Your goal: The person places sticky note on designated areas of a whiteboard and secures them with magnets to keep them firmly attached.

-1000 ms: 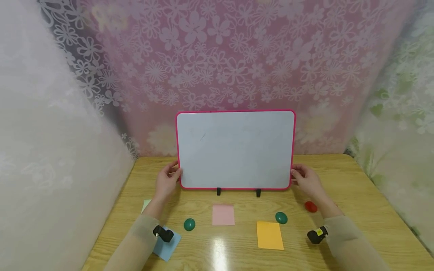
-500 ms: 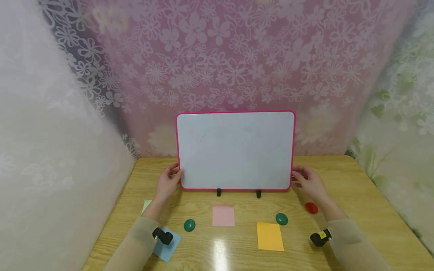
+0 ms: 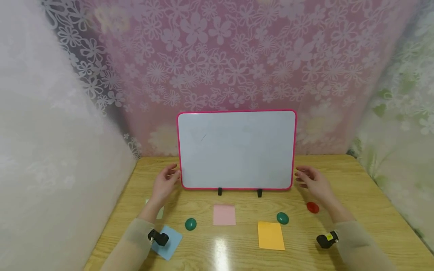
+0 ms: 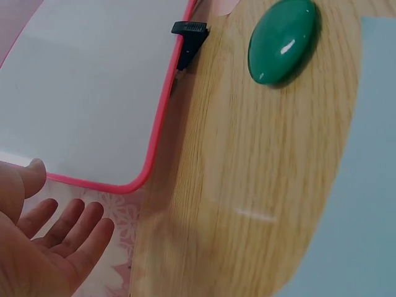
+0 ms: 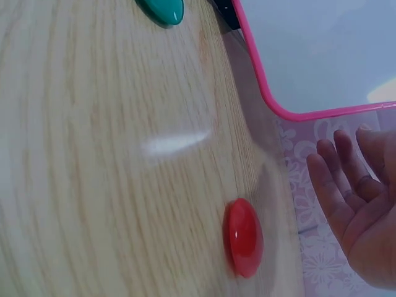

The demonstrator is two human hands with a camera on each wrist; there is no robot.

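Observation:
A whiteboard (image 3: 237,150) with a pink frame stands upright on two small black feet (image 3: 220,191) at the back of the table. A short pen mark shows on its upper left. My left hand (image 3: 165,183) is beside the board's lower left edge, fingers relaxed and thumb close to the frame. In the left wrist view, the loosely spread fingers (image 4: 80,229) hold nothing. My right hand (image 3: 315,183) is just off the lower right edge. The right wrist view shows its fingers (image 5: 334,179) apart from the frame, relaxed, with nothing in them.
On the wooden table (image 3: 237,259) lie a pink paper square (image 3: 224,215), an orange one (image 3: 271,235), a blue one (image 3: 169,242) and a pale green one (image 3: 160,212). Two green domed pieces (image 3: 190,224) and a red one (image 3: 312,207) lie among them. Floral cloth hangs behind.
Both hands have come away from the board's side edges, the left going left and the right going right. The board stays standing in place.

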